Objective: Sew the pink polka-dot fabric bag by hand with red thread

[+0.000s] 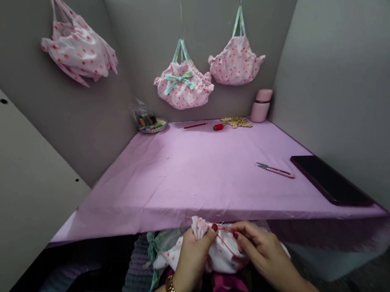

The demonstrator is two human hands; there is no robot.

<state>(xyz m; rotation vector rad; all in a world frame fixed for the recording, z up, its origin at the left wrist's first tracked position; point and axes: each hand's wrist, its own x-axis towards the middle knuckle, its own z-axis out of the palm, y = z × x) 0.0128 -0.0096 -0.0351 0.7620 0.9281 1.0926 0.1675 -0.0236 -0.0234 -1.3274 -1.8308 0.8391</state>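
Observation:
My left hand (193, 258) is closed around a gathered bunch of white fabric with pink dots (221, 256), held in my lap just below the table's front edge. My right hand (259, 250) pinches a red thread (227, 244) that runs across the fabric. Its fingertips are pressed together close to the left hand's thumb. A mint green ribbon (155, 247) hangs from the left side of the fabric. A gold bracelet sits on my left wrist.
The table has a pink cloth (192, 176). On it lie thread snips (276, 170), a dark tablet (330, 180), a red thread spool (218, 126), wooden pieces (238, 122), a pink cup (261, 105) and a small basket (152, 123). Three finished dotted pouches (185, 85) hang on the grey walls.

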